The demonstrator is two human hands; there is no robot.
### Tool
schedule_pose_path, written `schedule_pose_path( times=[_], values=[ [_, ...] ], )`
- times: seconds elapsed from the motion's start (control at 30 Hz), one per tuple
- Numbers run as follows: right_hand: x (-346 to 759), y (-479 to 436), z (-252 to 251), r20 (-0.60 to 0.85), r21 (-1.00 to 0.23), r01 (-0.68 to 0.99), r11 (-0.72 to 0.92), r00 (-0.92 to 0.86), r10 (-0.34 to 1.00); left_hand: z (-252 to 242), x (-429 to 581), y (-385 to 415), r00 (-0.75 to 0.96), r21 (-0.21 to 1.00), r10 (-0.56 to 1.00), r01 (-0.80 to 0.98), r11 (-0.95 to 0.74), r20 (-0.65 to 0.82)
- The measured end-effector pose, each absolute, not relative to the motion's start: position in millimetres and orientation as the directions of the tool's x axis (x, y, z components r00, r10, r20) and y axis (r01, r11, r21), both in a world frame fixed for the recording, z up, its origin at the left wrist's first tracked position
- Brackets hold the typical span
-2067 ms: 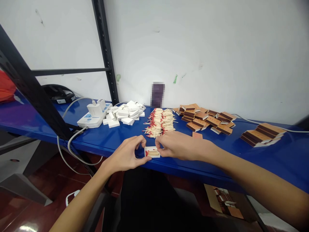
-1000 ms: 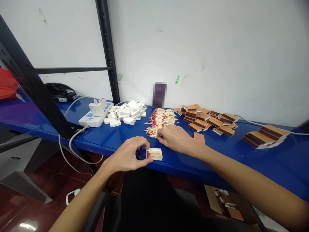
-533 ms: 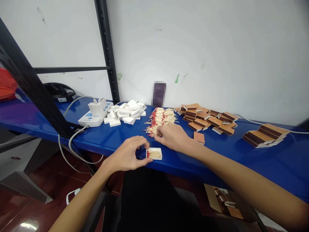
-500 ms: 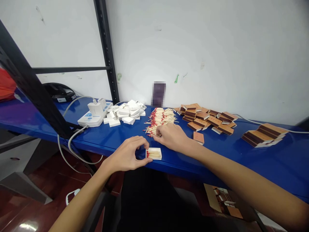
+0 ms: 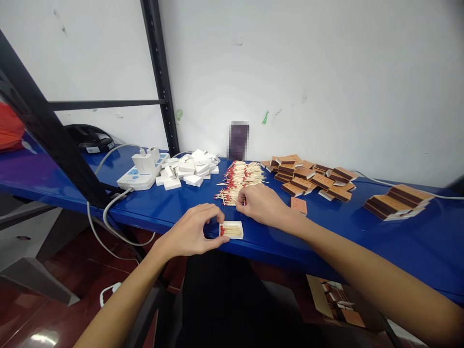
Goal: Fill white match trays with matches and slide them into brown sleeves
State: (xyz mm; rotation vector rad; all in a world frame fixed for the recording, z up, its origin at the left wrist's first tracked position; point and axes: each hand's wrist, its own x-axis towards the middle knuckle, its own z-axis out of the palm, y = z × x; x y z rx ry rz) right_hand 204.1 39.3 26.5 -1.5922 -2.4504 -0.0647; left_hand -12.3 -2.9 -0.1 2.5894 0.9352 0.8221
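Right hand (image 5: 263, 205) (curled) reached matches (image 5: 244, 175); left (image 5: 197, 230) grips tray (image 5: 238, 224).

White power strip (image 5: 132, 182), with adapters (image 5: 144, 164) plugged in, lying right of a black rack post (image 5: 47, 125); beyond, a black curved object (image 5: 90, 143); far left, red-orange material (image 5: 10, 128). Behind: scuffed wall (image 5: 326, 72).
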Motion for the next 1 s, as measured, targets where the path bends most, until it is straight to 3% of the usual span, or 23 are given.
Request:
schedule_pose_path(
  times=[0.6,1.0],
  values=[
    [206.2,41.1,25.3,0.124,-0.064,0.872,0.485,-0.476,0.871,0.6,-12.5,-2.9,0.633,0.435,0.656,0.496,-0.751,0.410],
    [212.7,33.8,29.6,0.081,-0.188,0.777,0.600,-0.597,0.798,-0.5,-12.5,-2.9,0.625,0.431,0.659,0.502,-0.750,0.418]
  ],
)
